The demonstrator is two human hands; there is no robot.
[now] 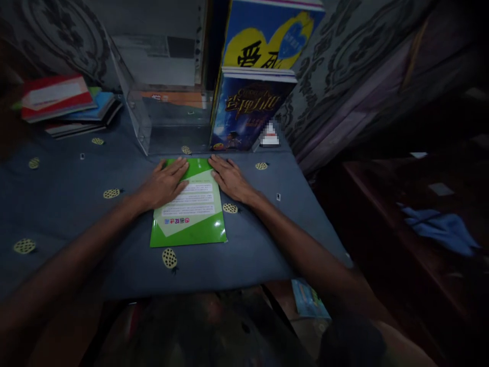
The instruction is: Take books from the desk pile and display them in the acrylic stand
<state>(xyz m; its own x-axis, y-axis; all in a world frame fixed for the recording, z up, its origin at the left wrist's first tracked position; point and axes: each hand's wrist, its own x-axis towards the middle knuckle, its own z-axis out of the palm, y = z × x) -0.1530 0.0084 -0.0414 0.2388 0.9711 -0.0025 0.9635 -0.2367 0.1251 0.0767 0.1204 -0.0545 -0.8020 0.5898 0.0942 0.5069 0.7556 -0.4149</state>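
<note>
A thin green booklet [191, 216] with white text panels lies flat on the blue cloth-covered table [69, 214], just in front of me. My left hand [166, 181] rests palm down on the booklet's upper left part, fingers stretched out. My right hand [229, 178] lies flat at the booklet's upper right corner, fingers spread, partly on the cloth. Neither hand grips anything.
A clear plastic stand [153, 120] sits behind the booklet. Two upright books [248, 109] lean beside it at the back. A stack of books [63, 104] lies at the far left. A dark wooden surface with a blue cloth [439, 227] is to the right.
</note>
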